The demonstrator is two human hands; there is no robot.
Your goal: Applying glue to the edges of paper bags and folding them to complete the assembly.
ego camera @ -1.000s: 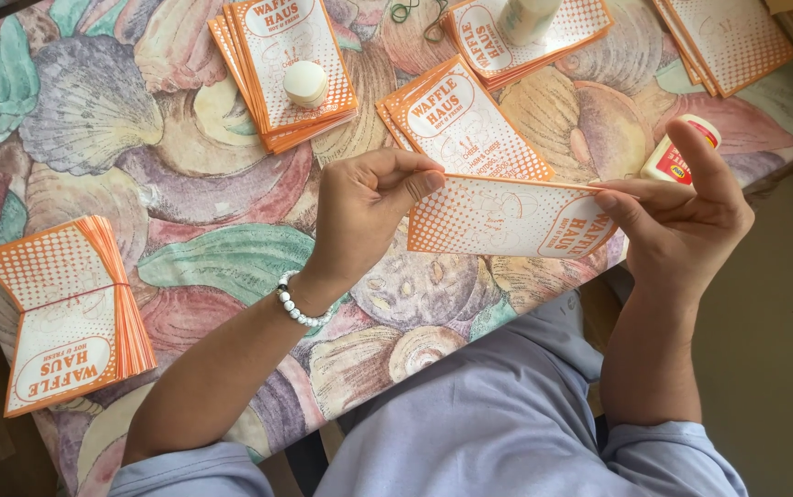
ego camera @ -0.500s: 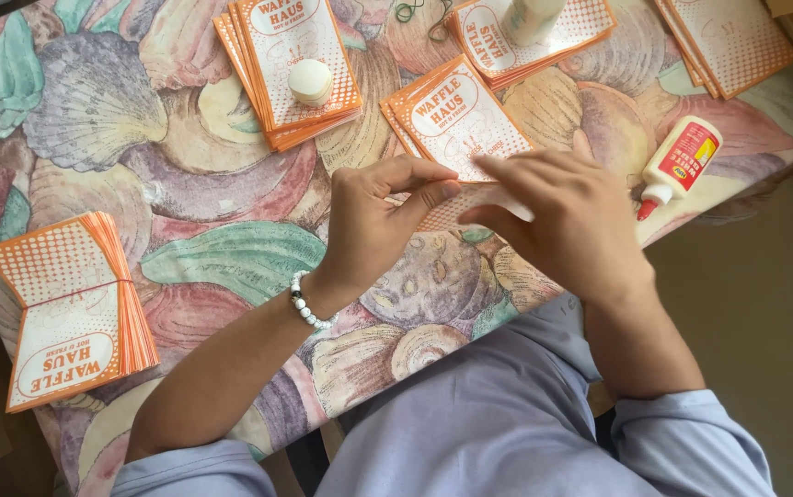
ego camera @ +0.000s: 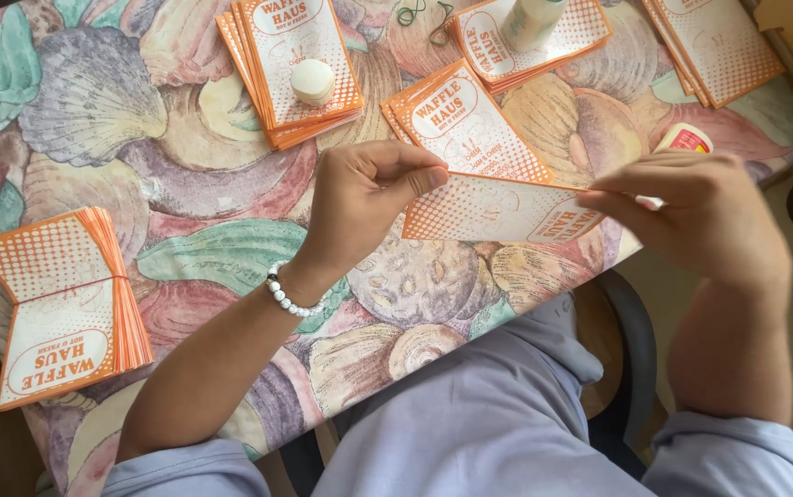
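Left hand (ego camera: 364, 198) and right hand (ego camera: 691, 216) each pinch an end of 1 paper bag (ego camera: 498, 210), stretching it flat above the table (ego camera: 231, 184)

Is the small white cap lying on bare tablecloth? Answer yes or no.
No. The white cap rests on top of a stack of orange-and-white paper sleeves, not on the shell-patterned tablecloth.

Orange-and-white paper sleeve (ego camera: 498, 210) mid-table — matching stacks (ego camera: 300, 64) behind, folded stack (ego camera: 61, 304) far left.
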